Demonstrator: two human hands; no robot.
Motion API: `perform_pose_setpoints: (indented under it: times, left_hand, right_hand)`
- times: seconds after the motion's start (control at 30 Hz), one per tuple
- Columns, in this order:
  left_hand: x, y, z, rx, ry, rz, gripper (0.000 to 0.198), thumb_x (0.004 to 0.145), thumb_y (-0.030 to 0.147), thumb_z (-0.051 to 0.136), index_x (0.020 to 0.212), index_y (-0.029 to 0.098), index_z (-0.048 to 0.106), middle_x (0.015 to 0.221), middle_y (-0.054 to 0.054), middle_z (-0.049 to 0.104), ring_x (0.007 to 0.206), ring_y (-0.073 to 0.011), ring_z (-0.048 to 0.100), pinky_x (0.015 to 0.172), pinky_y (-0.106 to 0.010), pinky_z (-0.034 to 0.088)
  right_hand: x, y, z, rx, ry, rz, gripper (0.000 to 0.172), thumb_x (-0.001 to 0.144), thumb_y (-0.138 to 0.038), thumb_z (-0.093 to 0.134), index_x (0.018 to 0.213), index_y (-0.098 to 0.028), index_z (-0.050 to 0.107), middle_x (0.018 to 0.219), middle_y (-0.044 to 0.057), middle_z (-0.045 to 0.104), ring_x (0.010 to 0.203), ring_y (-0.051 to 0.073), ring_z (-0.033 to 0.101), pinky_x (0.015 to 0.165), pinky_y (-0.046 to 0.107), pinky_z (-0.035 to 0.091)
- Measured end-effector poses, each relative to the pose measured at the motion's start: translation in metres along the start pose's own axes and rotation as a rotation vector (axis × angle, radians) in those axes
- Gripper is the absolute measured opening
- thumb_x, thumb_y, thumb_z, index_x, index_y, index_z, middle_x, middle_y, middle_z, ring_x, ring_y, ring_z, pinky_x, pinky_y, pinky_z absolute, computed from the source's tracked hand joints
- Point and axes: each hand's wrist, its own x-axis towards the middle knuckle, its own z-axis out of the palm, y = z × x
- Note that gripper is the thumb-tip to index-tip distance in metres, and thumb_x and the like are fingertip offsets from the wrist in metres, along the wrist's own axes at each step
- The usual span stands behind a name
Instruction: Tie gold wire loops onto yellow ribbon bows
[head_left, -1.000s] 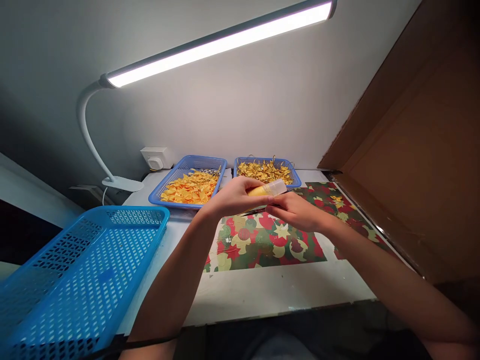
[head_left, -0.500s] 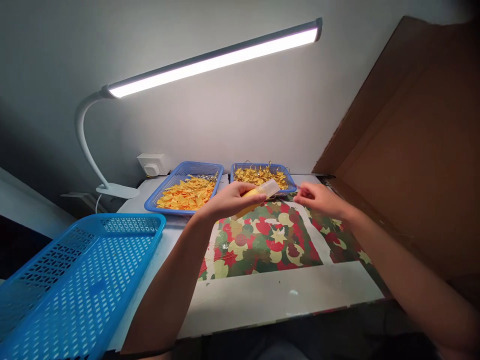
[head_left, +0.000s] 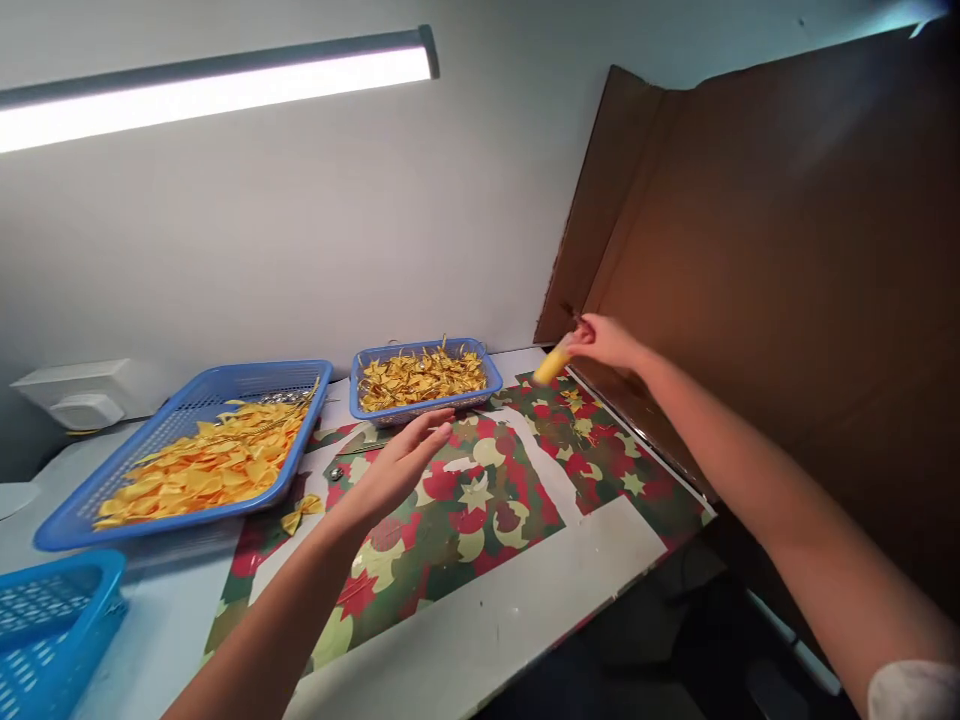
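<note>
My right hand (head_left: pixel 604 340) is closed on a small yellow bottle (head_left: pixel 553 364) at the right rear of the table, near the cardboard. The bottle is tilted and smeared by motion; it had a translucent cap a moment ago. Something thin and dark also shows at the fingertips, too blurred to name. My left hand (head_left: pixel 405 455) is empty, its fingers stretched out over the patterned sheet (head_left: pixel 480 530), just in front of the smaller blue basket (head_left: pixel 491 375) of gold bows. A yellow ribbon bow (head_left: pixel 301 513) lies left of my left forearm.
A larger blue basket (head_left: pixel 52 530) with yellow bows stands at the left, and a bright blue basket (head_left: pixel 105 590) sits nearer. A cardboard panel (head_left: pixel 750 250) rises along the right. The lamp (head_left: pixel 300 90) hangs above. A small metal piece (head_left: pixel 336 473) lies on the table.
The yellow bottle has passed from my left hand to my right, which has carried it rightward toward the cardboard. My left hand has opened. The view has turned to the right.
</note>
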Motion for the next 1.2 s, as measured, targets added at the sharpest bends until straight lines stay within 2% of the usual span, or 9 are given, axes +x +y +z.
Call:
perform_pose_setpoints:
  times: [0.1,0.23,0.37,0.53,0.63,0.77,0.87,1.03,1.2]
  left_hand:
    - [0.005,-0.006,-0.006,0.020,0.033,0.008,0.049,0.085,0.061,0.050,0.114,0.025,0.066,0.125,-0.008,0.065,0.117,-0.0301,0.058,0.089,-0.038,0.053]
    - [0.008,-0.013,-0.012,0.049,0.097,0.013,0.044,0.082,0.059,0.057,0.105,0.023,0.068,0.112,-0.009,0.070,0.103,-0.0290,0.064,0.072,-0.033,0.056]
    - [0.009,-0.018,-0.018,0.048,0.138,0.030,0.040,0.083,0.056,0.058,0.103,0.022,0.067,0.113,-0.008,0.069,0.102,-0.0270,0.065,0.079,-0.034,0.055]
    - [0.009,-0.016,-0.024,0.036,0.180,0.055,0.039,0.083,0.052,0.059,0.103,0.020,0.065,0.115,-0.010,0.067,0.106,-0.0261,0.063,0.088,-0.036,0.051]
    - [0.008,-0.011,-0.027,0.039,0.211,0.075,0.036,0.084,0.049,0.058,0.102,0.019,0.065,0.115,-0.009,0.068,0.106,-0.0247,0.063,0.089,-0.036,0.050]
    - [0.005,-0.006,-0.038,0.114,0.273,0.066,0.038,0.083,0.050,0.057,0.102,0.019,0.067,0.109,-0.010,0.069,0.100,-0.0244,0.065,0.083,-0.035,0.052]
    - [0.004,-0.009,-0.046,0.317,0.238,0.048,0.039,0.084,0.051,0.055,0.099,0.018,0.067,0.104,-0.009,0.071,0.093,-0.0239,0.066,0.080,-0.034,0.052]
    - [0.006,-0.024,-0.048,0.721,-0.058,-0.075,0.028,0.080,0.040,0.059,0.089,0.017,0.071,0.098,-0.011,0.072,0.089,-0.0261,0.066,0.072,-0.033,0.049]
    - [0.002,-0.026,-0.048,0.752,-0.194,-0.137,0.023,0.071,0.035,0.067,0.086,0.019,0.075,0.084,-0.007,0.074,0.073,-0.0209,0.066,0.061,-0.027,0.045]
  right_hand:
    - [0.028,0.055,-0.029,-0.172,0.144,0.154,0.018,0.093,-0.028,0.060,0.103,-0.013,0.061,0.101,0.005,0.063,0.086,0.015,0.062,0.076,0.032,0.055]
    - [0.044,0.098,-0.024,-0.315,0.183,0.305,0.030,0.094,-0.033,0.059,0.117,-0.014,0.060,0.116,0.009,0.062,0.099,0.019,0.063,0.085,0.038,0.055]
    - [0.047,0.116,-0.010,-0.399,0.173,0.397,0.031,0.094,-0.033,0.059,0.119,-0.014,0.059,0.120,0.010,0.061,0.103,0.020,0.062,0.088,0.041,0.054]
    - [0.048,0.123,-0.018,-0.459,0.154,0.411,0.030,0.095,-0.035,0.056,0.118,-0.016,0.060,0.119,0.009,0.061,0.102,0.020,0.062,0.088,0.040,0.054]
    - [0.047,0.115,-0.024,-0.497,0.156,0.401,0.033,0.093,-0.039,0.058,0.115,-0.014,0.060,0.115,0.010,0.063,0.100,0.021,0.062,0.087,0.040,0.053]
    - [0.030,0.084,-0.013,-0.547,0.146,0.314,0.043,0.097,-0.045,0.046,0.118,-0.009,0.055,0.119,0.023,0.061,0.109,0.030,0.061,0.080,0.036,0.048]
    - [-0.007,0.051,0.026,-0.574,0.003,0.229,0.045,0.100,-0.047,0.033,0.109,-0.011,0.059,0.104,0.020,0.067,0.096,0.028,0.066,0.070,0.032,0.045]
    - [-0.078,0.003,0.110,-0.640,-0.248,0.075,0.039,0.097,-0.051,0.041,0.102,-0.017,0.061,0.093,0.012,0.072,0.088,0.028,0.069,0.067,0.030,0.044]
    - [-0.097,-0.021,0.147,-0.713,-0.281,-0.023,0.041,0.099,-0.047,0.034,0.107,-0.016,0.060,0.098,0.014,0.071,0.093,0.029,0.069,0.071,0.032,0.046]
